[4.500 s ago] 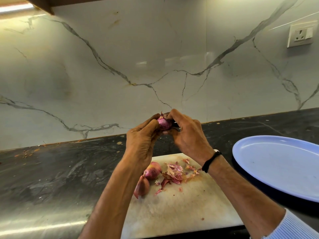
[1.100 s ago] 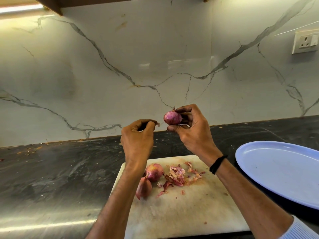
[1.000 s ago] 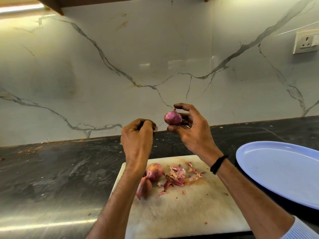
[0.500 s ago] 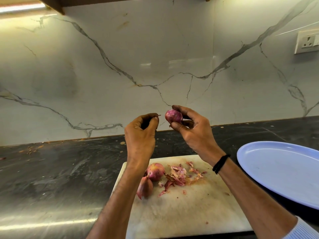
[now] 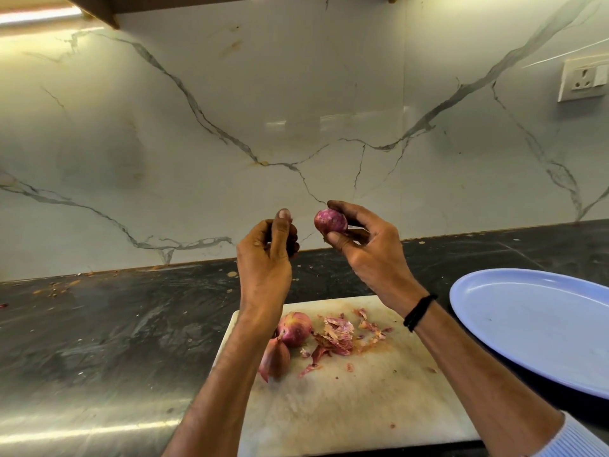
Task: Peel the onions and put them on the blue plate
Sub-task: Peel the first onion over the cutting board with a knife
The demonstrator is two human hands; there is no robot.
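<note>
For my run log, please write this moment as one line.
right hand: pinches onion | left hand: curled, contents unclear | cutting board: two onions, peels | blue plate: no onion yet

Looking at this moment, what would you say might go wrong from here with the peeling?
1. The right hand holds the onion only at its fingertips, high above the counter; it could slip and roll away.
2. Loose skins lie beside the two unpeeled onions on the cutting board; scraps may cling to fingers and reach the blue plate.
</note>
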